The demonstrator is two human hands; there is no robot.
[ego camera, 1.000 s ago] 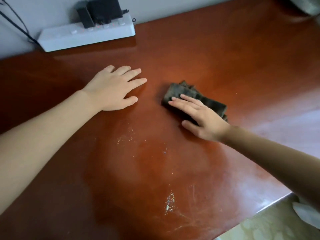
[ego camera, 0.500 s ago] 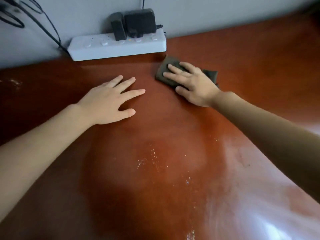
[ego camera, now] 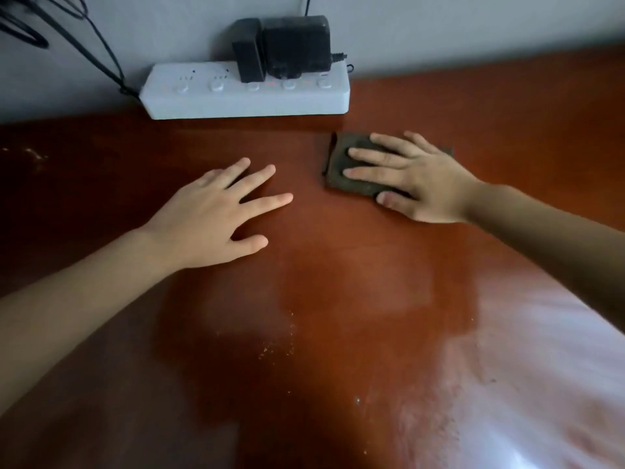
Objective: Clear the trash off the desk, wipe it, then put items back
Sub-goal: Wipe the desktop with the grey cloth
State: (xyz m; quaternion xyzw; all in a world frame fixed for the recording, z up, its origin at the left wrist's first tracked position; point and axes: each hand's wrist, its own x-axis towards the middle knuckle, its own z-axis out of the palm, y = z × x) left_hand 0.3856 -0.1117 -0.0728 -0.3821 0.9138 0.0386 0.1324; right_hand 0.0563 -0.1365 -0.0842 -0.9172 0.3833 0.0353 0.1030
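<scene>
Dark folded cloth [ego camera: 351, 170] flat on the reddish tabletop [ego camera: 338, 282], right hand [ego camera: 416, 179] pressing it, fingers spread, grip released; left hand [ego camera: 216, 214] flat and open, well apart; white power strip [ego camera: 243, 93] beyond, crumbs [ego camera: 277, 346] nearer

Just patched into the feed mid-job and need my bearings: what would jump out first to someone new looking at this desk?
The two hands stand out: the right hand lies flat on a dark folded cloth near the back of the reddish-brown desk, and the left hand lies spread on bare wood beside it. Against the wall sits a white power strip with two black adapters; pale crumbs dot the wood nearer the camera.
</scene>
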